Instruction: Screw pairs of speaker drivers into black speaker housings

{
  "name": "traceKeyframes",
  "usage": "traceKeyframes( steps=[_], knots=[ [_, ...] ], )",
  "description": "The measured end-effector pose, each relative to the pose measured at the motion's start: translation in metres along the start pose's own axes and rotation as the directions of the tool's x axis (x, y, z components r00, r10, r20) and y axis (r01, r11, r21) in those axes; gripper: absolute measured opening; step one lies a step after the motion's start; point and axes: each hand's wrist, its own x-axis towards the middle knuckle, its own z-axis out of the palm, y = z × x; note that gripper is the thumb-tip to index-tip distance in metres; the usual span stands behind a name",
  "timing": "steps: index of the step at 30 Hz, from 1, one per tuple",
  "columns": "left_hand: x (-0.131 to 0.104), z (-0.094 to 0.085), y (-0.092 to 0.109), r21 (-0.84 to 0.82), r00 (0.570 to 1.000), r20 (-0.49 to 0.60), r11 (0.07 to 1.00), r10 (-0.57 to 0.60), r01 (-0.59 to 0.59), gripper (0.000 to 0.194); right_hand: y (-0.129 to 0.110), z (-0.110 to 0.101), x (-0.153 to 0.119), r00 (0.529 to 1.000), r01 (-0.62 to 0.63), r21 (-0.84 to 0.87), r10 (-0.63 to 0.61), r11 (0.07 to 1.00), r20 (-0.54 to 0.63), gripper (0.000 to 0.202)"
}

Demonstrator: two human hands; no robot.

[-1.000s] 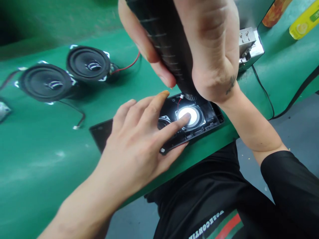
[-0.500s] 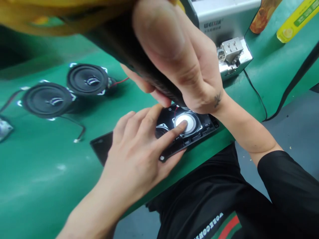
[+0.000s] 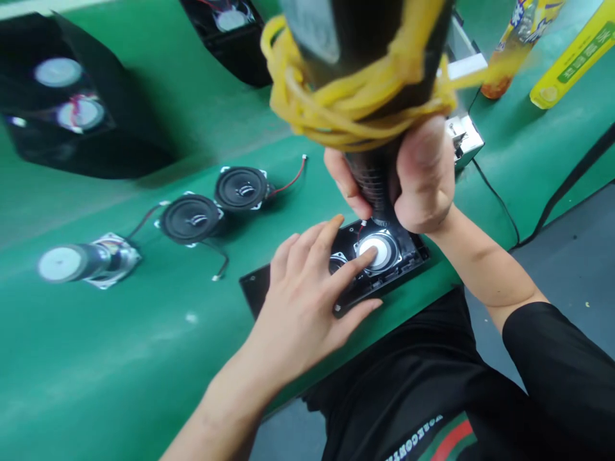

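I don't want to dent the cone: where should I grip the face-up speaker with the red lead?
I'd take the speaker by its outer rim, from above, pinching the far and near edges. It lies cone up, middle exposed; a second speaker sits close on the picture's left, and the red lead leaves on the right.

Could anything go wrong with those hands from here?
If the black tool in the right hand slipped, it might hit the left hand, whose index finger is on the white-backed speaker. The thin red wire beside the tool's lower end could get snagged. The yellow wrap around the tool might catch on something, since one strand sticks out.
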Motion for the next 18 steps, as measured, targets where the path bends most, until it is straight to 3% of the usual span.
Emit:
traceKeyframes(
  steps=[3, 6, 12, 15, 18],
  knots=[
    [0.001, 0.0, 0.0, 0.016, 1.0, -0.01, 1.0, -0.001, 0.002, 0.048, -0.001, 0.014, -0.003, 0.971, -0.156, -0.174, 0.119, 0.972, -0.209, 0.071],
    [0.002, -0.002, -0.001, 0.038, 1.0, -0.008, 0.999, 0.011, -0.01, 0.047, 0.001, 0.019, -0.008, 0.939, -0.306, -0.22, 0.255, 0.926, -0.23, 0.067],
    [0.002, -0.002, -0.002, 0.072, 0.999, -0.001, 0.997, 0.04, -0.04, 0.048, 0.004, 0.01, -0.01, 0.94, -0.307, -0.214, 0.259, 0.927, -0.224, 0.052],
    [-0.001, -0.003, -0.002, 0.046, 0.999, -0.002, 0.998, 0.047, -0.047, 0.053, 0.003, 0.008, -0.009, 0.935, -0.308, -0.16, 0.267, 0.938, -0.234, 0.061],
    [0.002, -0.006, 0.0, -0.031, 0.999, -0.04, 0.999, 0.011, -0.013, 0.057, 0.001, 0.009, -0.008, 0.943, -0.231, -0.131, 0.188, 0.964, -0.275, 0.077]
  ],
)
